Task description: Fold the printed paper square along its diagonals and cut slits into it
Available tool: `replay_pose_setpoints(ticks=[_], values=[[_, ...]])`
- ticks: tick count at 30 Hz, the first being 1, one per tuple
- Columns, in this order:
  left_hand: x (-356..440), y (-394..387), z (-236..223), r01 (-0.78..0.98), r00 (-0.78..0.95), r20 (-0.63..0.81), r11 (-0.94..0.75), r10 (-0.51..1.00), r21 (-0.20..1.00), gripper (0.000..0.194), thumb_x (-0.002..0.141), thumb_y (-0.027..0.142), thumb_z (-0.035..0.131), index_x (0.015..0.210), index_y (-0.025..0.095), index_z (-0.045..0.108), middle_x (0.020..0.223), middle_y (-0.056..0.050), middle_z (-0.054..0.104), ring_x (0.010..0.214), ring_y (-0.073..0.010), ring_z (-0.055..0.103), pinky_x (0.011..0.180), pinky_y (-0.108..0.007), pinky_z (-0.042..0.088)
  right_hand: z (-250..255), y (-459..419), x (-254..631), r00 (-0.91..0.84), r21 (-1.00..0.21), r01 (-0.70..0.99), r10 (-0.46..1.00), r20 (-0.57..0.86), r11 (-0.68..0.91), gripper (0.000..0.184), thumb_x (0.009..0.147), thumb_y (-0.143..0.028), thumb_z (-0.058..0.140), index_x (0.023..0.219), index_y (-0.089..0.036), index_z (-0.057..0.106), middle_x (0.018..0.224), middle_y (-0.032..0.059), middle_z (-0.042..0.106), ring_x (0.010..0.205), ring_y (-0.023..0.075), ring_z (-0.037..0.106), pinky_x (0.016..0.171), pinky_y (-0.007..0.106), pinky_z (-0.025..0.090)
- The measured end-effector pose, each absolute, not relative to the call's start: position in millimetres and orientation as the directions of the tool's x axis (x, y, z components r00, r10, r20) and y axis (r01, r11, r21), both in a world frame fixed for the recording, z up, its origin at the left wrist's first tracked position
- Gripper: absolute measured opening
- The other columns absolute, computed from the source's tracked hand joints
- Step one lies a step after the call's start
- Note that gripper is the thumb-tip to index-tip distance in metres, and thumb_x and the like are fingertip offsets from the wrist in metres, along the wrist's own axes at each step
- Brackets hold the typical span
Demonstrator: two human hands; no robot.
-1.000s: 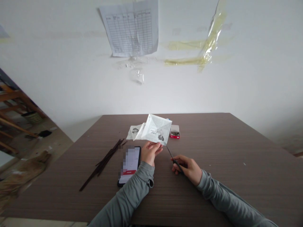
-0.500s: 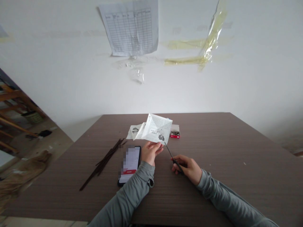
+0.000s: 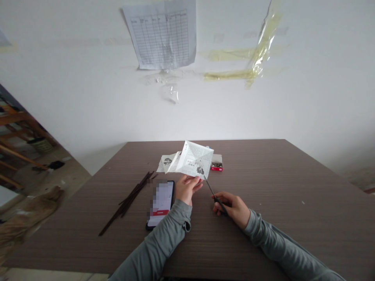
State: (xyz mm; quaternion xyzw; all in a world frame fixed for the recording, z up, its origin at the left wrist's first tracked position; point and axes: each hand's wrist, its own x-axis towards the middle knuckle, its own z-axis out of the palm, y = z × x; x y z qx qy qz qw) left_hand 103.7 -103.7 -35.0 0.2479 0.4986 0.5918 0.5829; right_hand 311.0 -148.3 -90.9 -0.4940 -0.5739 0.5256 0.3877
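My left hand (image 3: 186, 189) is closed on the lower edge of a printed, creased sheet of paper (image 3: 195, 158), holding it tilted above the table. In my right hand (image 3: 233, 208) is a pair of scissors (image 3: 216, 200) with dark handles, the fingers wrapped round them. The narrow blades point up and left, their tips at the paper's lower right corner. Whether the blades are on both sides of the paper I cannot tell. Behind the held sheet lies more folded printed paper (image 3: 168, 163), partly covered by it.
A phone (image 3: 160, 205) lies on the brown table (image 3: 281, 179) beside my left forearm. Left of it is a bundle of thin dark sticks (image 3: 129, 201). A small red box (image 3: 216, 166) with little metal pieces stands behind the paper. The white wall (image 3: 234, 113) rises at the table's back edge.
The held paper has shifted very slightly to the right. Both hands and the scissors stay almost in place.
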Motion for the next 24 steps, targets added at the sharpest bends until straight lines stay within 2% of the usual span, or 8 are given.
replay_pose_setpoints(ticks=[6, 10, 15, 24], values=[[103.9, -104.1, -34.3, -0.439, -0.199, -0.294, 0.183, 0.935, 0.879, 0.037, 0.081, 0.003, 0.111, 0.087, 0.025, 0.081, 0.092, -0.006, 0.091, 0.102, -0.0332, 0.096, 0.105, -0.050, 0.081, -89.2, -148.9, 308.7, -0.198, -0.989, 0.140, 0.977, -0.076, -0.049, 0.070, 0.071, -0.093, 0.101, 0.102, -0.032, 0.088, 0.079, 0.0125, 0.086, 0.070, 0.0400, 0.084, 0.080, 0.060, 0.076], [102.5, -103.1, -37.4, -0.446, -0.189, -0.290, 0.182, 0.938, 0.877, 0.037, 0.081, 0.003, 0.110, 0.086, 0.023, 0.080, 0.091, -0.006, 0.091, 0.099, -0.0314, 0.095, 0.102, -0.047, 0.081, -87.5, -148.7, 307.7, -0.203, -0.991, 0.126, 0.977, -0.071, -0.045, 0.073, 0.069, -0.094, 0.102, 0.103, -0.030, 0.088, 0.077, 0.0122, 0.085, 0.068, 0.0397, 0.083, 0.082, 0.063, 0.079], [98.7, -99.2, -48.1, -0.453, -0.173, -0.265, 0.162, 0.949, 0.876, 0.034, 0.080, 0.005, 0.109, 0.088, 0.024, 0.082, 0.095, -0.008, 0.094, 0.097, -0.0295, 0.094, 0.091, -0.040, 0.080, -88.7, -148.6, 307.5, -0.199, -0.991, 0.127, 0.977, -0.074, -0.049, 0.074, 0.069, -0.095, 0.101, 0.103, -0.031, 0.088, 0.077, 0.0117, 0.085, 0.069, 0.0394, 0.083, 0.080, 0.060, 0.078], [94.2, -95.6, -58.9, -0.445, -0.151, -0.231, 0.142, 0.961, 0.884, 0.039, 0.080, 0.013, 0.116, 0.093, 0.024, 0.082, 0.096, -0.007, 0.093, 0.103, -0.0331, 0.096, 0.097, -0.044, 0.083, -94.9, -148.5, 308.6, -0.199, -0.990, 0.136, 0.977, -0.071, -0.045, 0.073, 0.072, -0.097, 0.098, 0.104, -0.032, 0.089, 0.076, 0.0114, 0.085, 0.069, 0.0396, 0.083, 0.077, 0.059, 0.076]])
